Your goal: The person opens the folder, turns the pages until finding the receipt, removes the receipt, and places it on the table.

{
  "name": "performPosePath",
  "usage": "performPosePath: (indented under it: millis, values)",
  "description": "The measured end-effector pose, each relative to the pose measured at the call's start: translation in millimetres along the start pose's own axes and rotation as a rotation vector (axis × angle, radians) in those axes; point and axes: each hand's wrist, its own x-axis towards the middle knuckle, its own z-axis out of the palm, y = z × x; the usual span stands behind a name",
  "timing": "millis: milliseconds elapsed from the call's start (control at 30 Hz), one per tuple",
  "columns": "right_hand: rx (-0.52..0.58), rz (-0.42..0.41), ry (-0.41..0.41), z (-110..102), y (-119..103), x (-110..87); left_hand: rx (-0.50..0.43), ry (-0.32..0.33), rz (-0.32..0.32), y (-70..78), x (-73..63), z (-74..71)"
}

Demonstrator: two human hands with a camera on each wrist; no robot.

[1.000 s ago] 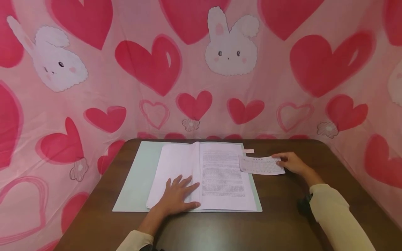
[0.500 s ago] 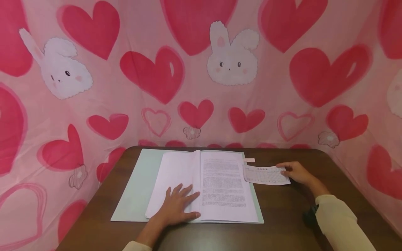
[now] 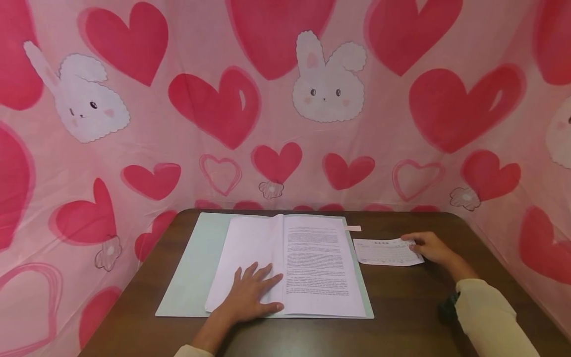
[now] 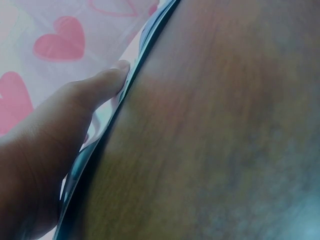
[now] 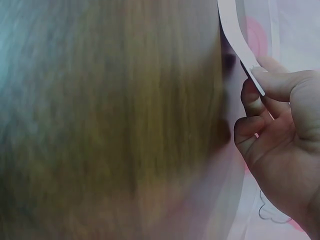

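A pale green folder lies open on the table, with white pages inside. Its right-hand page carries dense printed text; the left-hand page is blank. My left hand rests on that blank page, fingers spread, thumb near the fold. In the left wrist view the thumb lies along the folder's edge. To the right of the folder, my right hand pinches the corner of a small printed slip with a grid on it. The right wrist view shows the slip edge-on and slightly bent between thumb and fingers.
A small pale pink tab sticks out from the folder's upper right edge. The dark brown wooden table reaches back to a pink curtain with hearts and rabbits, which also hangs along both sides.
My right hand has drawn the slip rightward, from overlapping the printed page to beside the folder. The left hand stays on the blank page. The head view has tilted up slightly.
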Motion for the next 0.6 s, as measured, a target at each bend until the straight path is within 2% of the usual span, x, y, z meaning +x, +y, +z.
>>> performPosePath:
  millis: [333, 600]
  values:
    - [-0.065, -0.002, 0.047, -11.8, 17.5, -9.7, -0.006, 0.002, -0.004, 1.7, -0.5, -2.6]
    - [-0.067, 0.065, 0.045, -19.2, 30.4, -15.3, -0.015, -0.019, -0.015, 2.7, -0.7, -4.0]
